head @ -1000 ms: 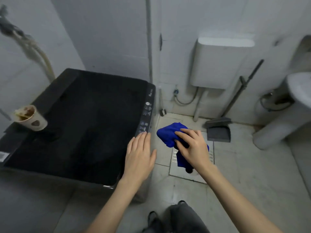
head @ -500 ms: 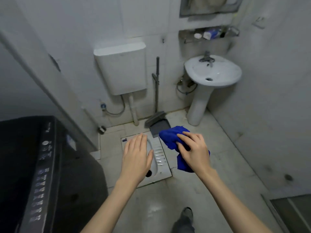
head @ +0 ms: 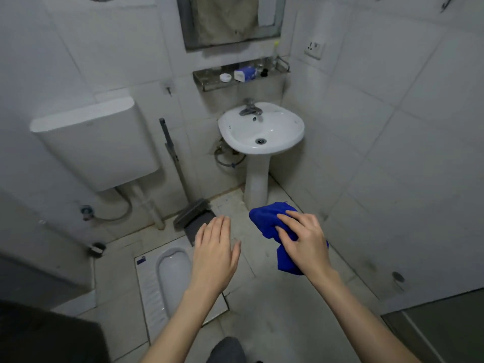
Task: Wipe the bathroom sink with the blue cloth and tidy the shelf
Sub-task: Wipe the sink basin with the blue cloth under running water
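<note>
A white pedestal sink (head: 285, 132) with a metal tap (head: 250, 109) stands against the far wall, well ahead of both hands. Above it a metal wall shelf (head: 209, 83) carries a small white jar (head: 225, 77), a blue-and-white pack (head: 245, 73) and some small bottles. My right hand (head: 305, 238) is shut on a bunched blue cloth (head: 267, 218), held in the air below the sink. My left hand (head: 214, 251) hovers flat beside it, fingers together and holding nothing.
A squat toilet pan (head: 170, 273) is set in the floor at lower left. A white cistern (head: 94, 142) hangs on the left wall. A long-handled brush and dustpan (head: 193, 216) lean between cistern and sink. A mirror (head: 230, 19) hangs above the shelf. A dark washing machine (head: 39, 334) fills the bottom-left corner.
The view has swung right from the washing machine to the sink and shelf, which now sit nearer the centre. Both hands keep their pose, the cloth still in my right hand.
</note>
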